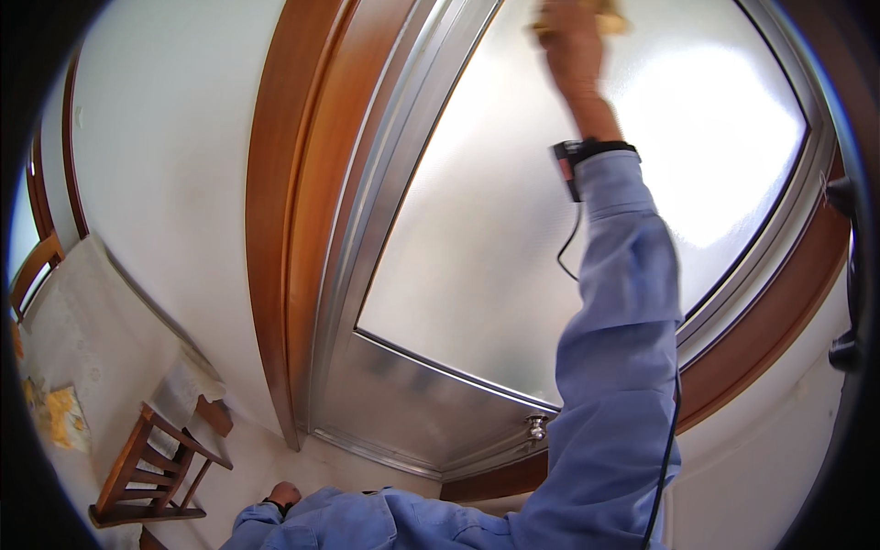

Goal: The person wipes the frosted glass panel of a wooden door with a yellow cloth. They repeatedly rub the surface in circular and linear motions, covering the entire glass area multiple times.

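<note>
My right hand (572,45) is raised at the top of the head view, blurred, its fingers closed on a yellowish cloth or sponge (610,17) against the frosted glass pane (474,240) of a metal-framed door. A black strap with a small device (569,168) sits on that wrist, and a cable runs from it. My left hand (284,493) hangs low beside my body at the bottom; its fingers are mostly hidden, and I see nothing in it. The round metal door knob (536,427) is below the glass, left of my right sleeve.
A wooden door frame (275,227) stands left of the door. Further left are a wooden chair (155,474) and a table with a pale cloth (82,330), bearing a yellow and white cloth or paper (67,419). Dark objects (844,350) hang at the right edge.
</note>
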Demonstrator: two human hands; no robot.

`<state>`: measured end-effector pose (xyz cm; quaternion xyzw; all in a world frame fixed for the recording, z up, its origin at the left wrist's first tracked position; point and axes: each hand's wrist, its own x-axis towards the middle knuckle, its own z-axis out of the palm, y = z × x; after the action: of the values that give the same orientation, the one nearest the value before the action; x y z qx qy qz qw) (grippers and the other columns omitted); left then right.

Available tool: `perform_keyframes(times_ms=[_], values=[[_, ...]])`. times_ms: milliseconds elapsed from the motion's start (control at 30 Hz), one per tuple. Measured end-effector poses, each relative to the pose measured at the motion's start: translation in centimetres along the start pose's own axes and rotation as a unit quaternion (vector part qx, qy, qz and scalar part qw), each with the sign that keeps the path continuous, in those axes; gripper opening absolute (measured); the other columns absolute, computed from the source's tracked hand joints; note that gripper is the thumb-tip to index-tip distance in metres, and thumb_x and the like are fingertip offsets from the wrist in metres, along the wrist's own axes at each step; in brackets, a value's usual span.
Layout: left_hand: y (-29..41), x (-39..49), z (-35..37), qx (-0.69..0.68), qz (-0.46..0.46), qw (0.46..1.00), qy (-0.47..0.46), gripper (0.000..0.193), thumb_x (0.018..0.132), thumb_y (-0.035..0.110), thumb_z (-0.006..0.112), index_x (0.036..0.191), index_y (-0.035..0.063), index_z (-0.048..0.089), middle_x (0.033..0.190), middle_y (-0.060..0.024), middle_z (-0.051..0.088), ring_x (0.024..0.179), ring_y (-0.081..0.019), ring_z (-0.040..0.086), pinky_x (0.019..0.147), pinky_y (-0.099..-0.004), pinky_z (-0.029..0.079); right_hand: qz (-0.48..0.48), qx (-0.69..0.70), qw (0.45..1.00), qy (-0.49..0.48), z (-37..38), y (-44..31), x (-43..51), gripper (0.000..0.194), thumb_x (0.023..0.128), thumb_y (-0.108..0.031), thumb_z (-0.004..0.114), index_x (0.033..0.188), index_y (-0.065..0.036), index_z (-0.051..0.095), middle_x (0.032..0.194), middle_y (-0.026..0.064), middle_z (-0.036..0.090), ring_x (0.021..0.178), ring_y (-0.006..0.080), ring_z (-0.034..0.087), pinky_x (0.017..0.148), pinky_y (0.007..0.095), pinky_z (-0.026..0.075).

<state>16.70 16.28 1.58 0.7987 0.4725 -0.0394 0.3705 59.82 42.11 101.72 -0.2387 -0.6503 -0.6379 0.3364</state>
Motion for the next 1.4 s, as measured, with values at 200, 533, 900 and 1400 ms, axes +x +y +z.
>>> perform_keyframes(times_ms=[200,533,900,1400], values=[[0.4,-0.8,-0.6,0.007,0.018,1.0,0.011,0.031,0.083,0.029,0.059,0.083,0.0048,0.078,0.092,-0.0178,0.074,0.092,-0.0389,0.071,0.084,-0.0487,0.056,-0.056,-0.002,0.997,-0.048,-1.6,-9.2,-2.3,0.031,0.07,-0.003,0.083,0.097,-0.008,0.07,0.101,0.0075,0.065,0.108,0.0308,0.064,0.09,0.0403,0.059],[0.6,-0.7,0.2,0.03,0.047,0.997,-0.052,0.035,0.085,0.034,0.058,0.081,0.0048,0.076,0.091,-0.0229,0.073,0.09,-0.0426,0.069,0.084,-0.0509,0.055,0.008,-0.083,0.992,-0.095,-16.8,-1.1,-14.8,0.035,0.071,-0.002,0.078,0.103,-0.011,0.067,0.113,0.0054,0.065,0.108,0.0347,0.064,0.09,0.0455,0.054],[1.3,-3.1,3.2,0.002,0.092,0.994,-0.057,0.037,0.084,0.04,0.059,0.082,0.0075,0.078,0.092,-0.0214,0.074,0.09,-0.0427,0.069,0.084,-0.0492,0.055,0.165,-0.33,0.926,-0.075,-33.8,8.3,-27.0,0.037,0.072,0.005,0.077,0.105,-0.01,0.069,0.105,0.0068,0.067,0.097,0.0292,0.065,0.087,0.0404,0.054],[6.4,-6.5,2.0,-0.002,-0.085,0.99,-0.112,0.043,0.085,0.043,0.065,0.098,0.0034,0.078,0.105,-0.0244,0.073,0.104,-0.0416,0.069,0.091,-0.0465,0.055,0.238,-0.217,0.918,-0.23,-38.9,-6.7,-44.8,0.037,0.074,0.011,0.066,0.108,-0.005,0.068,0.108,0.0134,0.063,0.096,0.0378,0.06,0.084,0.0491,0.049]])
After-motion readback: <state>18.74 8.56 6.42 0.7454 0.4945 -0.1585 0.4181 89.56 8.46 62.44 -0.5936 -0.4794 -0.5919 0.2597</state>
